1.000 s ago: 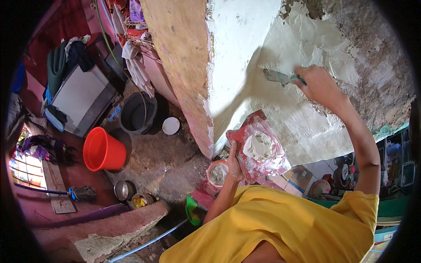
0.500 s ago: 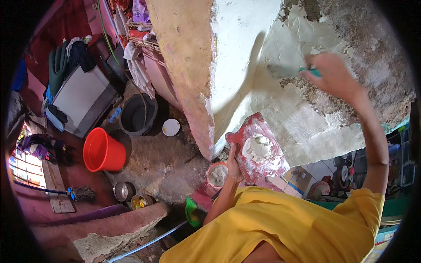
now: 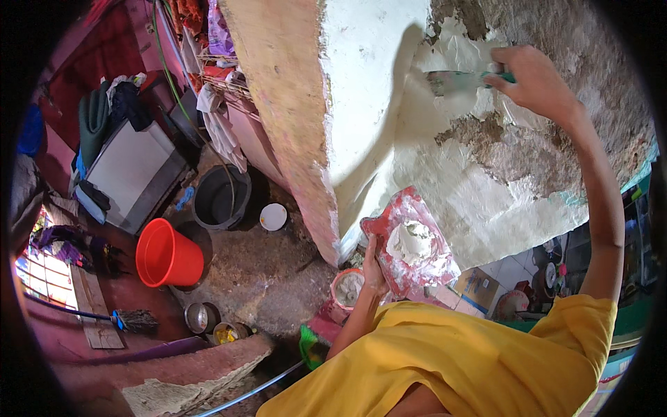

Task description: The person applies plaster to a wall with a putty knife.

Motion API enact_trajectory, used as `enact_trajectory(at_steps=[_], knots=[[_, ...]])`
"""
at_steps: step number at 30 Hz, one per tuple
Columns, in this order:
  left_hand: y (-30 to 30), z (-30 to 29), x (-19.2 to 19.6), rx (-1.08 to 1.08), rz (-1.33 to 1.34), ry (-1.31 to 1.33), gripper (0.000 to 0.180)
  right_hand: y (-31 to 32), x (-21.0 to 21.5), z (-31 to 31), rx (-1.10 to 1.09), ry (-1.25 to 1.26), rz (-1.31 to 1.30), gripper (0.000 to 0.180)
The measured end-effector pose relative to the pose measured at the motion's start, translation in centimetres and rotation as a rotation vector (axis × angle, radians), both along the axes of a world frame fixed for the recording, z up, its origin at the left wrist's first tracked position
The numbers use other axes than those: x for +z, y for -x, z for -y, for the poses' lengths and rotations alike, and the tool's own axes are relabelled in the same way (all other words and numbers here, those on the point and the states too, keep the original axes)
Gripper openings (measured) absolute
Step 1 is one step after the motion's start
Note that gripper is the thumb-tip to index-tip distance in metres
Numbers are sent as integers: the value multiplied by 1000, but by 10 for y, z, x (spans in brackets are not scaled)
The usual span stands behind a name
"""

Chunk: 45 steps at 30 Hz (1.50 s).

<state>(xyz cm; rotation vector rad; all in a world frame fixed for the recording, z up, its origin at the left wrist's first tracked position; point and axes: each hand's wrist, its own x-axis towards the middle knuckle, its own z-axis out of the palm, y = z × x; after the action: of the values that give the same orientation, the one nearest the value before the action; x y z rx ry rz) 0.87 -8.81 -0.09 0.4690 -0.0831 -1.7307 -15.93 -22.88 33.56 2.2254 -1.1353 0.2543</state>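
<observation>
My right hand (image 3: 538,82) is closed around the green handle of a putty knife (image 3: 450,82), up at the right. Its blade lies against, or very near, the patchy wall (image 3: 445,181), where wet white filler covers part of the rough grey surface. In my left hand (image 3: 374,270) is a red board (image 3: 396,226), gripped by its left edge and held in front of my yellow shirt. A heap of white filler (image 3: 410,240) sits on the board, with smears around it. Just below that hand stands a small bucket (image 3: 338,295) containing pale filler.
A wall corner (image 3: 332,229) juts down left of the board. On the floor to the left are a red bucket (image 3: 165,256), a black tub (image 3: 221,201), a white lid (image 3: 274,217) and metal pots (image 3: 200,317). A cardboard box (image 3: 476,286) lies at the lower right.
My right hand and the putty knife have moved up along the wall. The board remains in my left hand, nearly in place. The whole view has shifted slightly.
</observation>
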Motion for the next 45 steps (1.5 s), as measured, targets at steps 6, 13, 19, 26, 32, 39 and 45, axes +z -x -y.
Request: enact_trajectory(at_steps=[6,13,19,26,32,39,45], knots=[[2,2,-7,-40,-85,77,50,-1,-23,-15,5,-223,-66,25],[7,2,-2,-10,-45,70,46,4,-32,-1,-73,-143,-70,30],[8,-1,1,-43,-60,23,45,45,21,-25,46,215,-12,30],[10,-2,0,-83,-49,84,54,-3,5,-18,-18,-91,-110,35],[14,-1,-5,-83,-91,142,50,-4,13,14,21,131,-120,35],[10,-4,-1,-98,-103,164,49,-5,67,-8,-43,342,-88,37],[12,-3,1,-100,-52,176,48,1,78,-22,-55,216,-59,39]])
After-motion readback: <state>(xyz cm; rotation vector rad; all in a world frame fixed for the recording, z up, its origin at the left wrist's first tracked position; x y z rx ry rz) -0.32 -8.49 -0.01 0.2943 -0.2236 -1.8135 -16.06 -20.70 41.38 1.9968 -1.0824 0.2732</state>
